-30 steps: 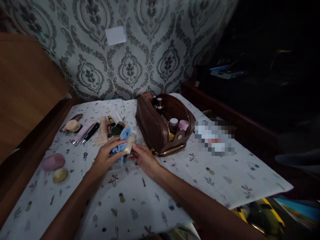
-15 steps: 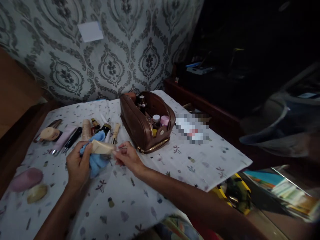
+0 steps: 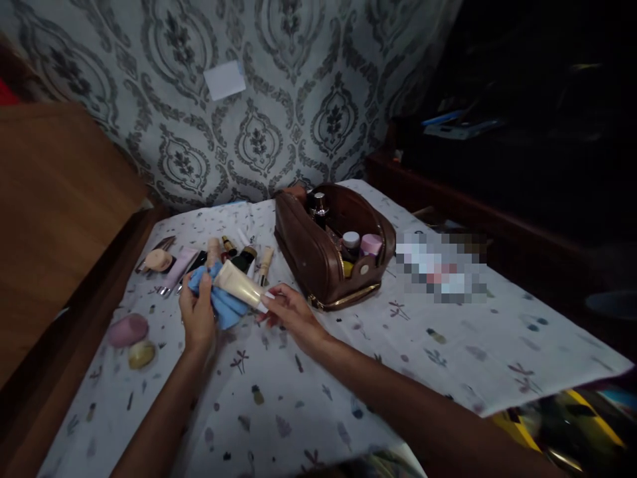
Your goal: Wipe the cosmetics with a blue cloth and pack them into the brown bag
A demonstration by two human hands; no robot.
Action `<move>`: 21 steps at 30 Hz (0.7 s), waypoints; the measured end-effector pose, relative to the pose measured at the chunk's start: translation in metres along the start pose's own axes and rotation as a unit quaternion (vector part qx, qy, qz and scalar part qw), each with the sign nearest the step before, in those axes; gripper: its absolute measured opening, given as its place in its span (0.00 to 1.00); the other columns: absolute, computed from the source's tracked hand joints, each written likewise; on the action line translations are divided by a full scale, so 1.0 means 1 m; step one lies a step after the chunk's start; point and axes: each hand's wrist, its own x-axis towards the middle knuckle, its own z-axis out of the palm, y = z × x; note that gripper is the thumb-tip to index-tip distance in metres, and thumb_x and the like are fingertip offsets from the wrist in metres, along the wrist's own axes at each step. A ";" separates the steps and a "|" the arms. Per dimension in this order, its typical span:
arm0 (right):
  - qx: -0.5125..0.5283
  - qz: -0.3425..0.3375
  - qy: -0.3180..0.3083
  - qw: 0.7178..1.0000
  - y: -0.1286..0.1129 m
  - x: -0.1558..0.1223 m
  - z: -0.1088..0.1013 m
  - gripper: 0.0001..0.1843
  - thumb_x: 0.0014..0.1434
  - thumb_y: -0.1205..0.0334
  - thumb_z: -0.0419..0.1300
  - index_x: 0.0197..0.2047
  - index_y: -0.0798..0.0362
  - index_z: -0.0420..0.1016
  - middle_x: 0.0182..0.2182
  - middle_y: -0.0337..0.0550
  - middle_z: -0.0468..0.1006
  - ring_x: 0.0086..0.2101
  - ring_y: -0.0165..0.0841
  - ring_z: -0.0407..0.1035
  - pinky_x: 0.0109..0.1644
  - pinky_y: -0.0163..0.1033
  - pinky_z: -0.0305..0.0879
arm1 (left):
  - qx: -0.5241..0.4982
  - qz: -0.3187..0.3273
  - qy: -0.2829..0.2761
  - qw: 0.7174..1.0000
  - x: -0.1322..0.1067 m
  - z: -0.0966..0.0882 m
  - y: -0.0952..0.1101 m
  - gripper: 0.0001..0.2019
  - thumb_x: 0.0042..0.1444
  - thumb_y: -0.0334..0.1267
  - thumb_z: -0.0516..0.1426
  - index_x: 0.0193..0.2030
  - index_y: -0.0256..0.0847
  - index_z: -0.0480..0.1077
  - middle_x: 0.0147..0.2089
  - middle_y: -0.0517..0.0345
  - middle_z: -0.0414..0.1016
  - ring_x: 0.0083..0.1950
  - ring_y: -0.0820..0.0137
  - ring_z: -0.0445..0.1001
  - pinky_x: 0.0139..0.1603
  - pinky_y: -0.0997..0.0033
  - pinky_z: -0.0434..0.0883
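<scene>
A pale gold squeeze tube (image 3: 239,284) is held between my hands above the table. My right hand (image 3: 293,315) is closed on its white cap end. My left hand (image 3: 200,307) is closed on a blue cloth (image 3: 227,309), which lies against the tube's other end. To the right of my hands stands a brown toiletry bag (image 3: 311,255), unzipped. Inside it are a dark bottle with a silver cap (image 3: 319,204), a white-lidded jar (image 3: 351,241) and a pink-lidded container (image 3: 371,245).
Beyond my left hand lie several cosmetics, among them a beige compact (image 3: 158,260), a lilac tube (image 3: 181,264) and a small slim tube (image 3: 266,264). A pink sponge-like piece (image 3: 128,330) and a yellowish one (image 3: 142,355) rest at left. A patterned cloth (image 3: 279,425) covers the table.
The view has swung left, so the scene sits further right. The tube now tilts more, its cap end lower, and shows more clearly. Both hands keep their hold.
</scene>
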 end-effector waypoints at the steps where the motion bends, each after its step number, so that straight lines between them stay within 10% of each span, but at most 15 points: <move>1: 0.014 -0.001 0.007 1.000 0.000 0.000 -0.001 0.32 0.41 0.38 0.73 0.37 0.50 0.65 0.25 0.34 0.75 0.25 0.31 0.74 0.26 0.32 0.64 | 0.024 0.041 -0.002 0.999 -0.003 0.000 0.000 0.18 0.63 0.54 0.56 0.48 0.41 0.72 0.39 0.59 0.74 0.38 0.72 0.72 0.40 0.74 0.71; 9: 0.093 -0.029 0.063 0.993 -0.006 0.007 -0.010 0.29 0.42 0.40 0.74 0.36 0.52 0.71 0.26 0.35 0.77 0.25 0.28 0.71 0.29 0.32 0.65 | 0.197 0.451 -0.225 0.841 -0.028 0.006 0.003 0.21 0.68 0.29 0.50 0.66 0.40 0.64 0.58 0.45 0.73 0.63 0.60 0.68 0.64 0.53 0.68; 18: 0.111 -0.058 0.077 0.989 -0.010 0.004 -0.004 0.29 0.38 0.44 0.77 0.37 0.50 0.71 0.29 0.34 0.78 0.31 0.31 0.75 0.39 0.36 0.70 | 0.249 0.441 -0.110 0.855 -0.004 -0.008 0.006 0.20 0.66 0.26 0.52 0.63 0.40 0.66 0.56 0.43 0.72 0.61 0.58 0.70 0.63 0.49 0.70; 21: 0.091 -0.073 0.082 0.990 -0.007 0.005 -0.004 0.28 0.38 0.48 0.77 0.38 0.49 0.71 0.29 0.34 0.78 0.31 0.31 0.74 0.42 0.38 0.71 | 0.212 0.463 -0.158 0.846 -0.013 -0.005 0.013 0.24 0.64 0.26 0.52 0.66 0.38 0.62 0.59 0.41 0.70 0.65 0.57 0.67 0.65 0.47 0.68</move>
